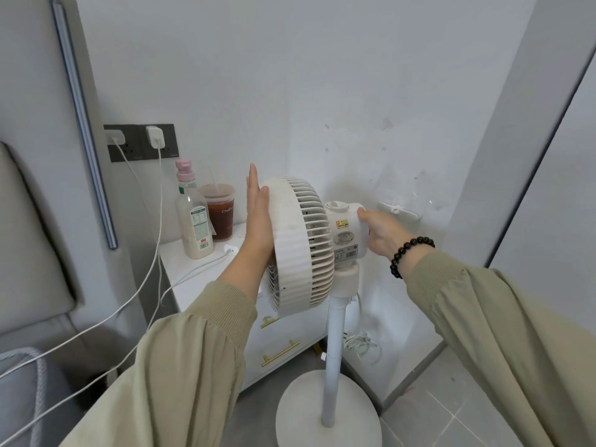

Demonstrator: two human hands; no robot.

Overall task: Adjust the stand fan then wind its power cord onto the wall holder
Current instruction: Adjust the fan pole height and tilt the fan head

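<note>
A white stand fan stands on a round base with a thin white pole, its head facing left. My left hand lies flat, fingers straight, against the fan's front grille. My right hand grips the rear motor housing from behind. The fan's white power cord hangs in a loose bundle behind the pole, near the floor. A clear wall holder is stuck on the wall just behind my right hand.
A white bedside cabinet with gold handles stands left of the fan, carrying a bottle and a cup of dark drink. Two chargers sit in a dark wall socket, their cables trailing down left. A grey panel stands at right.
</note>
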